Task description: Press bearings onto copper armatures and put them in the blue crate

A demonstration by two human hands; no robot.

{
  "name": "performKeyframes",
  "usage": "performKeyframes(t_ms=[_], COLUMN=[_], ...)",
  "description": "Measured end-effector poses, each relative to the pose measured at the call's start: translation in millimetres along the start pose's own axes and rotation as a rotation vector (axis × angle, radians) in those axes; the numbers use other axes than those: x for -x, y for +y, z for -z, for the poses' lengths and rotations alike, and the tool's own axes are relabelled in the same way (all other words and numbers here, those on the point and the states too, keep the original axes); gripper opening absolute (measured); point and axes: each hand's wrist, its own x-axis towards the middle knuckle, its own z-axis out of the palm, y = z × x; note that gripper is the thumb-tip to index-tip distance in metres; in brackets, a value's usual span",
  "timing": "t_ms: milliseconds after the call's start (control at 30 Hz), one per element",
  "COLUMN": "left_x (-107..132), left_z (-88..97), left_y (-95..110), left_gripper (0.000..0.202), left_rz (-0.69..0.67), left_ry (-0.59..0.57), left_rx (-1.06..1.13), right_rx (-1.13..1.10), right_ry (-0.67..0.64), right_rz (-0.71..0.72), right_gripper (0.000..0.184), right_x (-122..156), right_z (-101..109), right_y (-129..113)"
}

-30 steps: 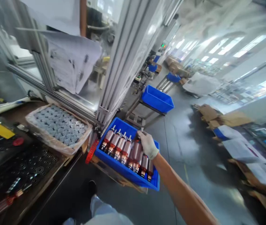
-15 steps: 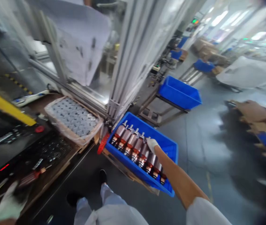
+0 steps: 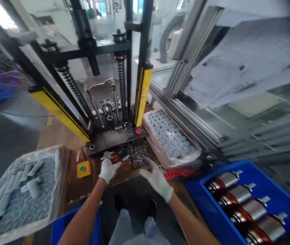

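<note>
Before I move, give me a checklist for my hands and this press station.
1. Gloves: left hand and right hand both wear white gloves: ok.
2. Hands clear of the press: both are in front of the black press plate, not under the spring columns: ok.
3. Red button on the plate: uncovered: ok.
4. Bearings: lying loose on the wooden bench, not in a container: not ok.
5. Rotors in the blue tray: side by side, none crossed: ok.
6. Left hand's grip on the small red-and-metal part: cannot tell.
</note>
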Motion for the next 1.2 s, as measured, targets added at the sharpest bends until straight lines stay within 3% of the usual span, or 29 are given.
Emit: performKeyframes(t_ms=[67,100,133,200,300,400,500,633,767,933,1100,1200], left_x=[-5.4,-11.1,-19.4,-44.5,-94.2,-128.9,-130.7,-117.3,-135.6,-187.9,-215.5,-221.0], left_z=[-5.6,-5.3,-2.5,8.7,25.9,29.1,24.2,24.4,29.0,22.7,12.5,3.6], left_y=[9.6,13.0,16.0,22.4,36.1,46.3,39.4,19.1,26.7,70.5,95.1,98.6], left_gripper=[0.020,0.021,0.021,0.038,0.062,0.049,0.035,0.037,0.037,0.033,0.035,0.034], left_rz=[-0.142,-0.213,-0.269,-0.309,-0.234,-0.187,-0.187,-0.140,-0.142,-0.131,-0.004,0.158], left_ry=[-0.089,-0.136,-0.180,-0.207,-0.175,-0.162,-0.110,-0.077,-0.055,0.196,0.242,0.289], left_rx=[-0.232,-0.295,-0.333,-0.427,-0.699,-0.848,-0.858,-0.828,-0.705,-0.477,-0.365,-0.060], right_rx=[-0.066,-0.106,-0.149,-0.214,-0.226,-0.211,-0.196,-0.195,-0.123,-0.081,-0.085,-0.086], right_ry=[0.007,0.030,0.056,0.103,0.124,0.148,0.134,0.089,0.099,0.067,0.070,0.039], right_rz=[0.103,0.127,0.131,0.104,0.077,0.048,0.054,0.041,0.114,0.165,0.115,0.014], right_gripper=[0.055,0.050,0.044,0.039,0.039,0.041,0.040,0.038,0.045,0.047,0.037,0.031], right_x=[-24.9,-34.2,-41.4,-49.6,-51.3,-49.5,-48.9,-48.3,-47.4,-46.6,-50.8,-59.5], right_z=[-74.4,-100.1,-117.9,-134.1,-132.5,-126.3,-122.0,-117.0,-115.5,-111.4,-101.9,-89.7], right_y=[-7.1,-8.4,-8.3,-5.3,0.3,2.6,5.4,19.0,40.2,54.9,50.1,33.8])
